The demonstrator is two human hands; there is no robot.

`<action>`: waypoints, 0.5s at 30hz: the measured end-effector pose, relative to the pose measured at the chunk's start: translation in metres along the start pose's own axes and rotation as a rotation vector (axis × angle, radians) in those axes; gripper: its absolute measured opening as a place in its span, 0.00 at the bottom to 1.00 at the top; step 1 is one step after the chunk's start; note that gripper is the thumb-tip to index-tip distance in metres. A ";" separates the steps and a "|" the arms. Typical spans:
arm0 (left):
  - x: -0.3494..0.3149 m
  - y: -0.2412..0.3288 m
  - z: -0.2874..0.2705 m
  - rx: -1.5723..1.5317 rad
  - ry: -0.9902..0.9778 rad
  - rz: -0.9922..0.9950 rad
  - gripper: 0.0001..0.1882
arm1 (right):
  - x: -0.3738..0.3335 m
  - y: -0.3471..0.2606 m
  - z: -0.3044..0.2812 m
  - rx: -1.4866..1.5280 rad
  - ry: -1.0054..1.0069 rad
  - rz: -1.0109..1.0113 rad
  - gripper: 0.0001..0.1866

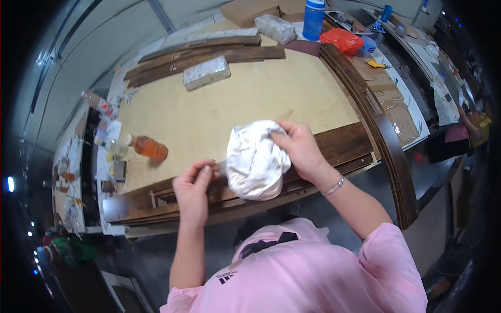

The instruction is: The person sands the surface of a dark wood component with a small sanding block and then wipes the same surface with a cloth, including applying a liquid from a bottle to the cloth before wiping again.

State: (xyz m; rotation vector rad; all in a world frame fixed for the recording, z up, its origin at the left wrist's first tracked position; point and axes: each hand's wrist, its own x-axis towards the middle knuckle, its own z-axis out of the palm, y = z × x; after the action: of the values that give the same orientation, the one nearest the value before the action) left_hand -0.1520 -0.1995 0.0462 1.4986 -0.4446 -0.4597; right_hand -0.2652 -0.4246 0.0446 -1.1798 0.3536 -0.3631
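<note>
My right hand grips a crumpled white cloth and presses it on a dark wooden board that lies along the near edge of the workbench. My left hand rests on the same board's left part, fingers bent and pinched against its top edge beside the cloth. The board's middle is hidden under the cloth.
A plastic bottle of orange liquid lies on the bench to the left. Dark wooden strips and two grey blocks sit at the far side. A curved dark moulding runs along the right edge. A blue bottle and red bag stand behind.
</note>
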 end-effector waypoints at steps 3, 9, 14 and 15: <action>0.011 0.014 -0.004 0.055 0.021 0.115 0.16 | 0.026 -0.003 0.012 0.108 0.002 0.004 0.13; 0.029 0.017 -0.034 0.112 -0.223 0.121 0.17 | 0.042 0.001 0.093 0.138 -0.199 0.077 0.13; 0.048 0.021 -0.104 0.139 -0.163 0.136 0.06 | 0.060 0.001 0.115 -0.372 -0.347 -0.025 0.21; 0.050 0.018 -0.121 0.150 -0.118 0.174 0.07 | 0.067 0.006 0.116 -0.611 -0.334 -0.069 0.20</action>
State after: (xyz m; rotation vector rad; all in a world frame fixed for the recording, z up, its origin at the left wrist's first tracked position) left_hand -0.0438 -0.1247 0.0609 1.5664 -0.7091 -0.3850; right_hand -0.1529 -0.3570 0.0737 -1.8245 0.1292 -0.1076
